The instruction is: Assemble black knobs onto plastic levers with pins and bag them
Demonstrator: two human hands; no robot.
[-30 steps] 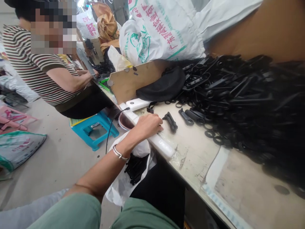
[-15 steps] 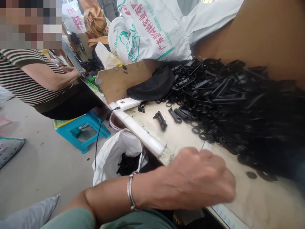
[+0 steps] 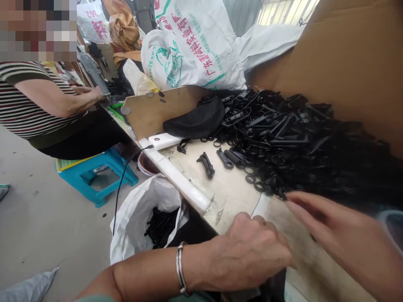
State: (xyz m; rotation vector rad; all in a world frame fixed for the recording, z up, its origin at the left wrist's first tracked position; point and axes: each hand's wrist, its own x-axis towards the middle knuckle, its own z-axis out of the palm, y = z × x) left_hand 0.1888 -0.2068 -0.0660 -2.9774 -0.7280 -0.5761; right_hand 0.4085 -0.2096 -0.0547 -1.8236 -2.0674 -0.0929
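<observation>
My left hand [image 3: 252, 251], with a silver bangle [image 3: 180, 268] at its wrist, is closed in a fist above the table's front edge; anything in its fingers is hidden. To its right, my right hand [image 3: 343, 235] reaches in from the side, slightly blurred. Its thumb and forefinger come together near the edge of a heap of black plastic parts [image 3: 277, 134]; what they pinch, if anything, I cannot make out. Farther left on the table lie a loose black clip-like part [image 3: 207, 165], several black handle-shaped pieces [image 3: 225, 159] and black rings [image 3: 251, 179].
An open white sack [image 3: 129, 226] with black parts inside stands below the table edge. A black pouch [image 3: 197, 119], a white device [image 3: 165, 140] with a cable and a cardboard wall [image 3: 352, 54] border the work area. Left, a person in stripes [image 3: 37, 105] works beside a blue stool [image 3: 97, 180].
My right hand has come into view from the right, close to my left. My left hand stays closed and has shifted slightly left and down. The camera view has shifted a little.
</observation>
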